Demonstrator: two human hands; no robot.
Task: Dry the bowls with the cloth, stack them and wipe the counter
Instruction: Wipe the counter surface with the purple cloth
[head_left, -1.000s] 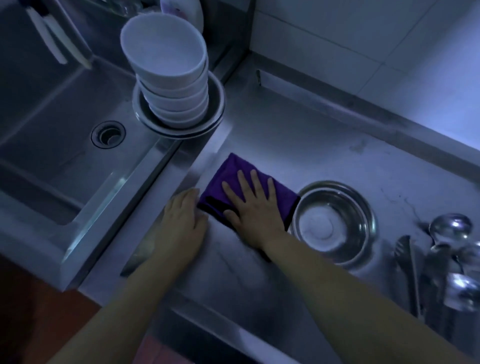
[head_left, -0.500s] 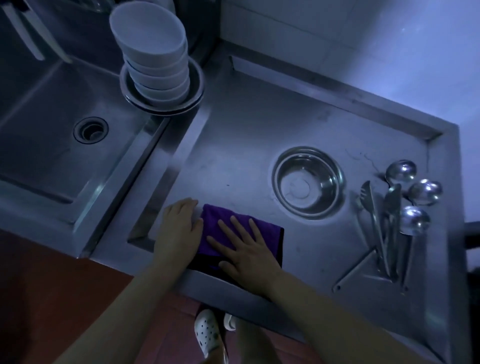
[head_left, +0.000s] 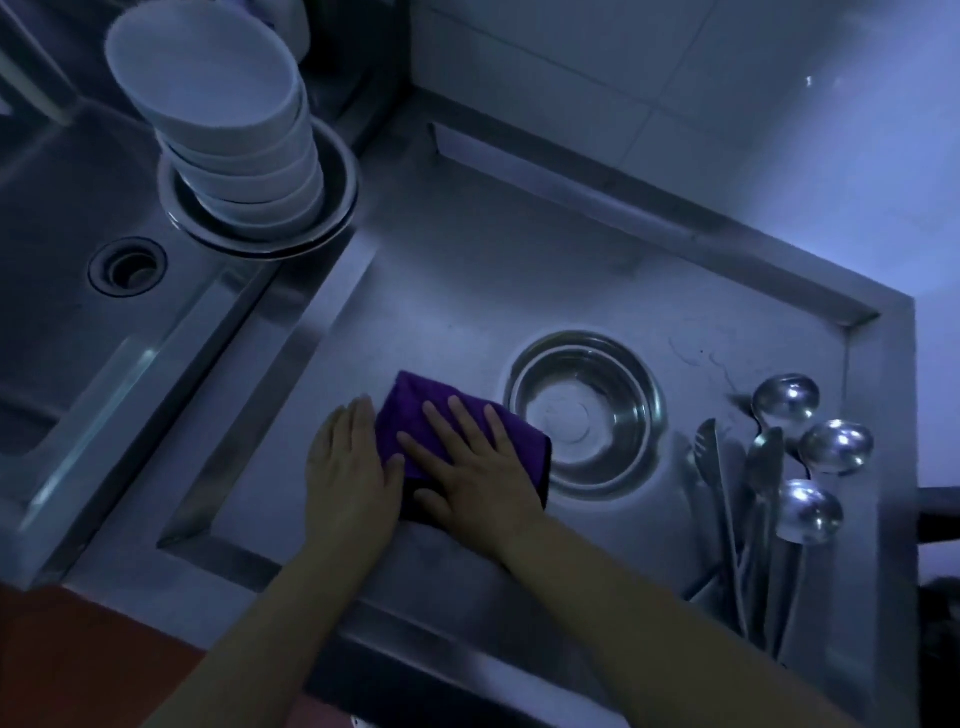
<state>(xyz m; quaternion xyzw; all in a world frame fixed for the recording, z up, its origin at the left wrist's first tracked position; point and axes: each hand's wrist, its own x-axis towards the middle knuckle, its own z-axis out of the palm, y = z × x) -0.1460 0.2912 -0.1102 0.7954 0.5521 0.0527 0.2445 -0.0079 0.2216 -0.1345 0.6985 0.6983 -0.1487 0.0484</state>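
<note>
A: Where's the cloth (head_left: 457, 436)?
B: Near the table's (head_left: 467, 291) front edge, under the flat right hand (head_left: 475, 475); left hand (head_left: 350, 467) flat beside it.
A: Risk?
B: Sweeping right could knock the steel bowl (head_left: 584, 413) into the ladles (head_left: 810, 462).

The right hand (head_left: 475, 475) covers much of the purple cloth (head_left: 415, 410). The stacked white bowls (head_left: 228, 135) hide one another's insides. The sink (head_left: 78, 312) runs off the left edge. The ladle handles (head_left: 763, 587) blur together in the dim light.
</note>
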